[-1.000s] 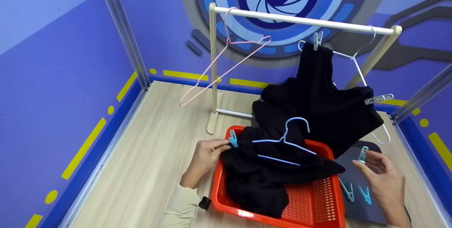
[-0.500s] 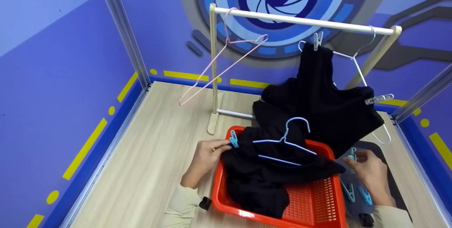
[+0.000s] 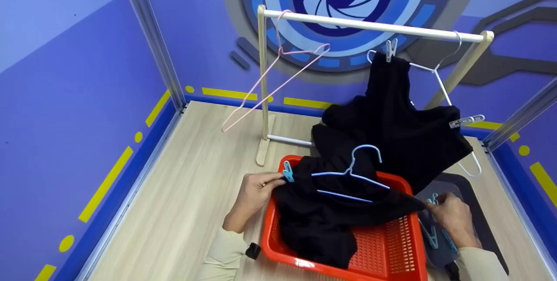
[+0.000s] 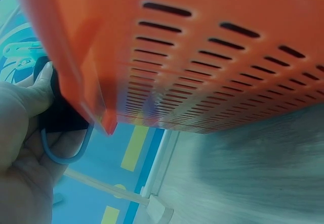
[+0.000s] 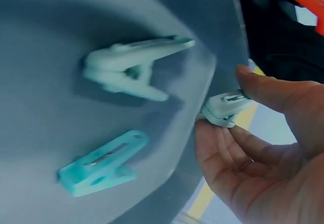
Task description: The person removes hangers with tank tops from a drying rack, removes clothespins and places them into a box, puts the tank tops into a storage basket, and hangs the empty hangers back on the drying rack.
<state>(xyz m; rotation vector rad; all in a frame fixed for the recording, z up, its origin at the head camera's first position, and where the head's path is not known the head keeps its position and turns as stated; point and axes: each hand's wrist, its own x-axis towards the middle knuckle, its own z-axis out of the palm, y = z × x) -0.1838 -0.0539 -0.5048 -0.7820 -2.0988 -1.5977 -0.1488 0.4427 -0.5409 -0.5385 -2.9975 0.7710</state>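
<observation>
Currently left hand (image 3: 256, 192) is pinching black cloth (image 3: 317, 215) by the basket (image 3: 370, 250)'s left rim; right hand (image 3: 454, 218) is holding a clothespin (image 5: 223, 110) right of it; pulling taut should help clipping.

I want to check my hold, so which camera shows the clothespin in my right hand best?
The right wrist view: the clothespin appears large there, in the grip of the right hand. The head view shows it small, partly hidden by fingers; the left wrist view doesn't show it.
</observation>
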